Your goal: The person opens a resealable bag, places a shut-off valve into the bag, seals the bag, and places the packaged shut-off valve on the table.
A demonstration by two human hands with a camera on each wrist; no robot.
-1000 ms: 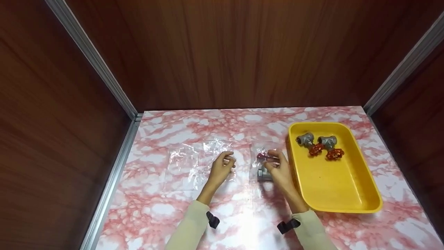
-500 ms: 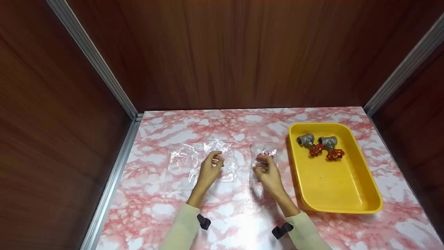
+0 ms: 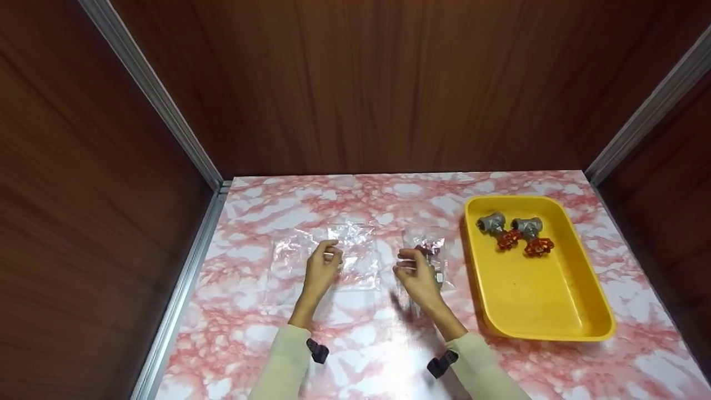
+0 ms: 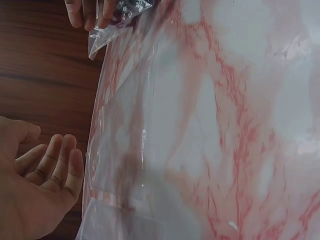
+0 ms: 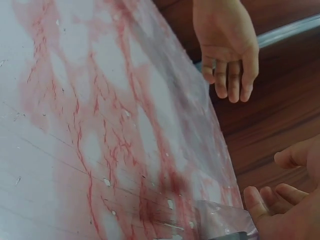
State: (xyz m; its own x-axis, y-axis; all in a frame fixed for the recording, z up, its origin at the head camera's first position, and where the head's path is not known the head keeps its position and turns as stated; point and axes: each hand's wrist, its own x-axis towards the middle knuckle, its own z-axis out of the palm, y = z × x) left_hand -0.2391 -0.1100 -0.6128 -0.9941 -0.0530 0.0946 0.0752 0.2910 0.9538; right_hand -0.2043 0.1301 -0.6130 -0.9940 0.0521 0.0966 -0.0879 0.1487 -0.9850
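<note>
Clear plastic makes up most of what lies within reach on the red-and-white marbled tabletop (image 3: 355, 333), and I would watch that film closely. The left hand (image 3: 322, 272) hovers near the middle transparent bag (image 3: 361, 264), thumb and fingers loosely bent with a small gap between them, holding nothing. The right hand (image 3: 417, 280) is much the same, relaxed and gripping nothing I can see; whether it brushes the film below, I can't tell. Partly behind it is a valve with a dark red handwheel (image 3: 426, 249), inside its own clear bag (image 3: 447, 247), between the middle bag and the yellow plastic tray (image 3: 555, 336).

That bag's mouth looks too glassy to judge; if it is unsealed, lifting from the wrong end could let the heavy metal slide out. A rough handwheel edge might also split film so thin. The left transparent bag (image 3: 286, 269) lies just beside the middle one, so a quick pinch could pick up both or skid them along. In the tray, the left gate valve (image 3: 491, 223) has its red wheel close against the right gate valve (image 3: 527, 226); pulling on either could snag and drag its neighbour.
</note>
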